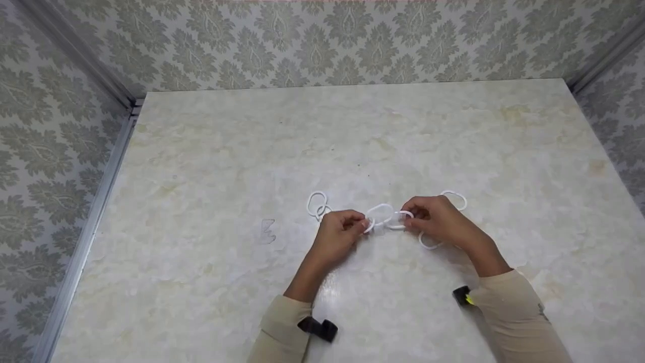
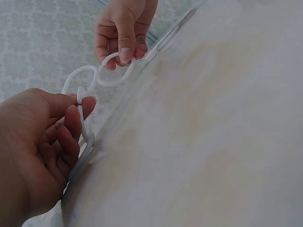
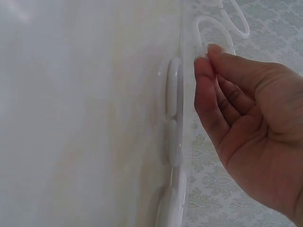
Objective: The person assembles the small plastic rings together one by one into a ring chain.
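Observation:
White oval plastic links joined into a chain run between the two hands above the table. My left hand [image 1: 336, 237] pinches one link [image 2: 80, 93] between thumb and fingertips. In the head view, a middle link [image 1: 379, 205] hangs in the gap between the hands, threaded through its neighbours. My right hand [image 1: 443, 222] pinches the link on the other side [image 2: 113, 84] with thumb and forefinger. That same link [image 3: 215, 20] appears above the fingertips in the right wrist view. Whether it has an opening at the pinched spot is hidden by the fingers.
More links [image 1: 309, 201] lie on the marbled table [image 1: 211, 292] left of the left hand. Others [image 1: 456, 193] lie around the right hand, partly covered by it. A pencil-like mark [image 1: 268, 232] shows on the tabletop. Patterned walls [image 1: 347, 45] border the table.

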{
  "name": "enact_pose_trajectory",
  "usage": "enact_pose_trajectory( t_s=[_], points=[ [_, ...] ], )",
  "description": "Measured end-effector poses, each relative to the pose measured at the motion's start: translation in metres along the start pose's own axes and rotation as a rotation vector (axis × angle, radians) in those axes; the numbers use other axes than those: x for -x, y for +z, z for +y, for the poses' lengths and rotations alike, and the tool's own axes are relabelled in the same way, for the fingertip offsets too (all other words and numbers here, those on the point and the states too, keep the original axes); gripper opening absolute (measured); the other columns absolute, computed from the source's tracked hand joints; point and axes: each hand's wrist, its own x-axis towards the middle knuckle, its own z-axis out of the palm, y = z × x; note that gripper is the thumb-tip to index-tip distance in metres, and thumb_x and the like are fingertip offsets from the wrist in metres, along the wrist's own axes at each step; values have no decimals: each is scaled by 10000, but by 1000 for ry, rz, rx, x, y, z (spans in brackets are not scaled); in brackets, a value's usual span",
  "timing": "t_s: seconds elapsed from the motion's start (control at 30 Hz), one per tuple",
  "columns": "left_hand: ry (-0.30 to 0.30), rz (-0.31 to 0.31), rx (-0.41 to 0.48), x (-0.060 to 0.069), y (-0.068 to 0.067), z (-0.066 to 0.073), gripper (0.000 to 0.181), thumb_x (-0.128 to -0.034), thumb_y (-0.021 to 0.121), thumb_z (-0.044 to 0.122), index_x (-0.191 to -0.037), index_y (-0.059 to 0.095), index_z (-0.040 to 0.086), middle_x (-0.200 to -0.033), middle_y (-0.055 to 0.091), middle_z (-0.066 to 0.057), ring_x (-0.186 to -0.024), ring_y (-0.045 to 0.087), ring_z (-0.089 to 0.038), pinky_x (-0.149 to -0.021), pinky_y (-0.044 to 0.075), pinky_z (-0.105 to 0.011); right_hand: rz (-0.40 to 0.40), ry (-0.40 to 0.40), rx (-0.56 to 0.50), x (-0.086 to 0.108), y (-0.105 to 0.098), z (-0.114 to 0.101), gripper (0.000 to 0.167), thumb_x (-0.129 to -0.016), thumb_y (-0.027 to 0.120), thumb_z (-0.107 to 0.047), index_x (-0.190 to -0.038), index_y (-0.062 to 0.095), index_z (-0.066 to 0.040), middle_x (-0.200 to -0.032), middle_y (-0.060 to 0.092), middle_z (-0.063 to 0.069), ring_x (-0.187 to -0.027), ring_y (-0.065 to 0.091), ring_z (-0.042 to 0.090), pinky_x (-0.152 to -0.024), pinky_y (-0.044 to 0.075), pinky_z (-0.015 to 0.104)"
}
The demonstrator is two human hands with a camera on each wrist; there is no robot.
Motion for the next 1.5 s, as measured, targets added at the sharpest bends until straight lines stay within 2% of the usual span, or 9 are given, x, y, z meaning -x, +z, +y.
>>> enact_pose_trajectory(
  t_s=[0.2,0.6,0.9,1.17,1.4,1.5],
  points=[
    [-4,3,-1,0,0,1,140,-952,690,110,-1007,760,0,-909,761,-142,-713,608,-64,-649,479,-180,0,-11,-48,-1,0,0,176,-946,693,-67,-1110,755,-50,-1020,773,129,-849,646,36,-746,512,155],
    [35,-6,6,0,0,-1,144,-953,690,108,-1004,757,-9,-893,755,-150,-696,592,-61,-630,468,-179,-15,-15,-139,0,0,-1,241,-943,699,-70,-1167,750,4,-1145,754,207,-895,623,-96,-755,506,115],
    [32,-22,15,1,-1,-1,138,-968,670,109,-1014,760,15,-911,763,-138,-708,612,-82,-620,478,-188,-38,-51,-129,-1,4,0,246,-956,689,-103,-1172,750,-3,-1147,758,185,-931,642,-61,-772,508,109],
    [21,-24,27,0,-1,-2,135,-967,670,105,-1008,756,10,-904,758,-119,-717,635,-84,-632,494,-183,-56,-115,-145,-3,8,3,244,-986,594,9,-1193,717,46,-1063,759,216,-861,600,-34,-764,481,117],
    [19,-19,22,1,-1,-2,130,-966,671,104,-1005,756,14,-891,750,-111,-704,613,-83,-620,487,-189,-60,-73,-182,0,7,1,224,-975,640,-39,-1168,726,35,-1107,744,227,-820,598,-10,-735,502,151],
    [15,-16,26,0,-1,-2,134,-964,673,109,-1006,756,13,-896,754,-110,-716,626,-82,-636,498,-190,-56,-64,-212,2,7,0,195,-957,668,-41,-1121,736,40,-1047,742,237,-786,608,-12,-717,513,162]
  ],
)
